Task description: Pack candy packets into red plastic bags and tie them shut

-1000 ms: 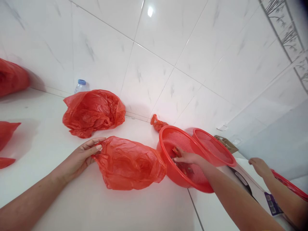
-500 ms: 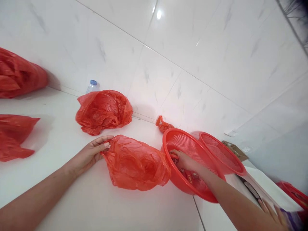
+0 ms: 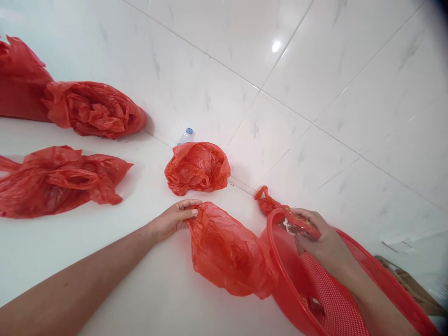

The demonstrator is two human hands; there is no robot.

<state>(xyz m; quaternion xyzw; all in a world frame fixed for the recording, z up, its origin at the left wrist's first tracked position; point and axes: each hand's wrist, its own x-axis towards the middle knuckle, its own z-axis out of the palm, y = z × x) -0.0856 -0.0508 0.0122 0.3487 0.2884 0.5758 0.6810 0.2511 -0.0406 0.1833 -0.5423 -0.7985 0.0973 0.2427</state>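
My left hand (image 3: 175, 220) pinches the upper left edge of a thin red plastic bag (image 3: 231, 254), which lies spread with its right end against a red perforated basket (image 3: 290, 289). My right hand (image 3: 320, 235) is closed around several small red wrapped packets (image 3: 299, 225) above the basket's near-left rim. Their exact kind is blurred. Inside the basket, a small dark red packet (image 3: 316, 305) lies at the bottom. My right forearm hides part of the basket's interior.
A crumpled red bag (image 3: 199, 168) sits by the tiled wall, before a blue-capped bottle (image 3: 186, 135). Filled red bags (image 3: 101, 109) and a tied red bag (image 3: 63, 182) stand left. A small red bag (image 3: 268, 200) lies behind the basket; a cardboard box (image 3: 409, 284) is far right.
My right hand has risen from inside the basket with red packets in it. My left hand still holds the bag. The view has shifted left, bringing more red bags into sight.
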